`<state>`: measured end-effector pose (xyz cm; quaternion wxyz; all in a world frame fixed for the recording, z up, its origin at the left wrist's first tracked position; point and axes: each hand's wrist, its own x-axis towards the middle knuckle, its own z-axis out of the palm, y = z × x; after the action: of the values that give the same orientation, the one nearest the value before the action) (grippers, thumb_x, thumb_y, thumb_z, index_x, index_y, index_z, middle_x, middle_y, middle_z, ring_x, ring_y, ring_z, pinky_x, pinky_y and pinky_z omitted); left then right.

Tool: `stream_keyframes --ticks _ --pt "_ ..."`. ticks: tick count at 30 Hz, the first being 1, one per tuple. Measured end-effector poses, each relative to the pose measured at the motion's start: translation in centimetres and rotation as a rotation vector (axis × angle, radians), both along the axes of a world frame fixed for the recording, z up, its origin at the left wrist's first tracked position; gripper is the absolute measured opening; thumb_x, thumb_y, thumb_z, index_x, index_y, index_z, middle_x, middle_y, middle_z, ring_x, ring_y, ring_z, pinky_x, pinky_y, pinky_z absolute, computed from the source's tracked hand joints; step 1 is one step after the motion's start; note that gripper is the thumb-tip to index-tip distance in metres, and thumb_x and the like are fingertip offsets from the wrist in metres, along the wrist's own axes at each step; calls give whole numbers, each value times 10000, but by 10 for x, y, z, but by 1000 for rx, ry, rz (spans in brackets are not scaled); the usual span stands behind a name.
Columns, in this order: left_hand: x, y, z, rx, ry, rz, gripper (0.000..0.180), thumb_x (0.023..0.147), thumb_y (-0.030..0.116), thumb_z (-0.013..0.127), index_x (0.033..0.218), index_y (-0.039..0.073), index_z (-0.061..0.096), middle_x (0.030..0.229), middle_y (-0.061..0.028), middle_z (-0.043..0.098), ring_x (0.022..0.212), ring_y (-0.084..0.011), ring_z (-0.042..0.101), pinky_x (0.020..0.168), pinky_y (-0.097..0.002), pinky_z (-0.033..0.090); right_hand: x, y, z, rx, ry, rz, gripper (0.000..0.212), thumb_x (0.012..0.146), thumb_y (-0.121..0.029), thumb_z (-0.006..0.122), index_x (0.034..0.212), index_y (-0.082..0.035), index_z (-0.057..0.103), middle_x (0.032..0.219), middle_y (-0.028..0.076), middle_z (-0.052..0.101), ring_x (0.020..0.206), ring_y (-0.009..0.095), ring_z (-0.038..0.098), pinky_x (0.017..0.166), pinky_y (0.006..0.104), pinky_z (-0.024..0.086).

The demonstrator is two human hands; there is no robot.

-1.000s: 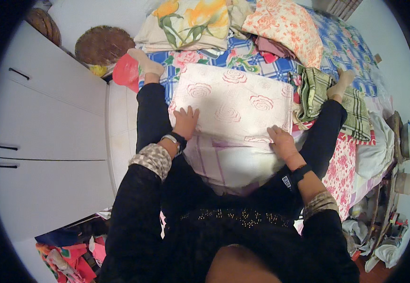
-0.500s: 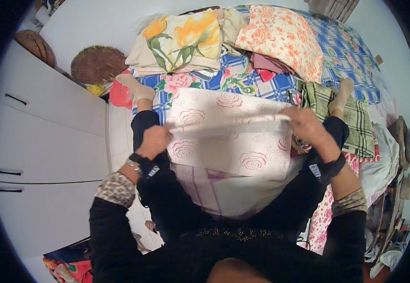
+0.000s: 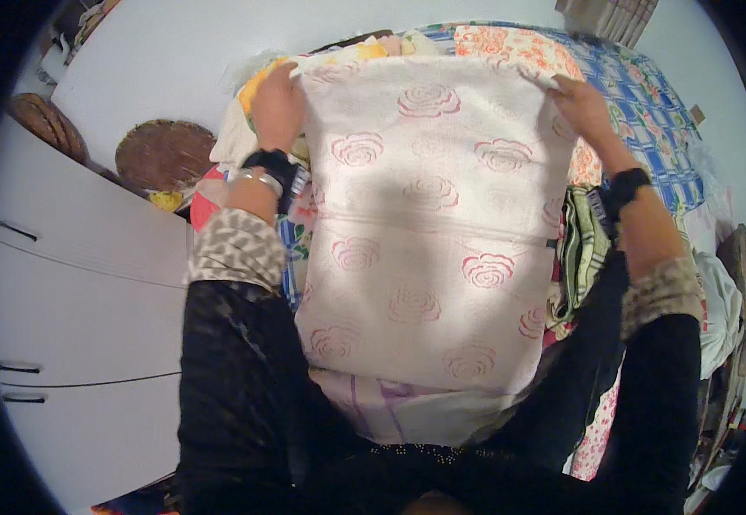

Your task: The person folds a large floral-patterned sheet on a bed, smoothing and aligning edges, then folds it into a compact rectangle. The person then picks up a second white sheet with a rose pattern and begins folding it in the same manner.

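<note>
A white cloth with a red rose pattern (image 3: 416, 206) is spread out between my outstretched arms, with a crease across its middle. My left hand (image 3: 278, 112) is closed on its far left corner. At the far right corner, my right hand (image 3: 580, 110) pinches the edge between thumb and fingers. The far part of the cloth is held over the bed, and its near part lies between my legs, over a pale cloth with purple lines (image 3: 390, 403).
Behind the cloth are a yellow-flowered textile (image 3: 261, 86) and an orange-flowered pillow (image 3: 510, 41), partly covered. A green checked cloth (image 3: 591, 240) lies to the right on the blue flowered bedding (image 3: 639, 112). White cabinets (image 3: 90, 318) and a round brown board (image 3: 164, 154) stand left.
Both hands have moved away from me and up, carrying the cloth's far edge with them. The cloth, folded over before, is now opened out long and hides my feet and more of the bed.
</note>
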<state>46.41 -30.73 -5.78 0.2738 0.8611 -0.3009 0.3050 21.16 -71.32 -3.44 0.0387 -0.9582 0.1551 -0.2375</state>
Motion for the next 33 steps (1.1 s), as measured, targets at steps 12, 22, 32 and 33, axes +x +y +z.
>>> stream_keyframes --ticks 12,22,32,33 --pt "-148 77 -184 615 554 -535 622 772 290 731 1330 105 526 1425 -129 478 1337 -333 416 1095 -533 315 -56 107 -121 -426 -111 176 548 822 -208 632 1344 -97 506 1332 185 518 1241 347 483 1049 523 357" --pt "-139 80 -192 800 435 -404 806 708 404 781 1400 144 459 1475 -107 419 1394 -340 339 1089 -557 288 -154 139 -192 144 424 119 581 766 -392 714 1255 -105 584 1237 139 600 1181 291 549 979 488 411" --pt "-114 32 -169 1024 556 -317 829 551 367 847 1267 83 542 1191 -146 632 1146 -341 566 925 -464 453 -123 107 -195 318 680 85 579 725 -395 739 1207 -87 648 1033 164 695 997 343 649 870 392 507" --pt "-115 32 -169 1012 575 -320 759 556 351 842 1217 95 574 1148 -139 650 1108 -338 591 900 -460 467 -125 108 -193 334 664 62 576 733 -397 735 1216 -95 647 1024 164 696 996 345 649 867 389 508"
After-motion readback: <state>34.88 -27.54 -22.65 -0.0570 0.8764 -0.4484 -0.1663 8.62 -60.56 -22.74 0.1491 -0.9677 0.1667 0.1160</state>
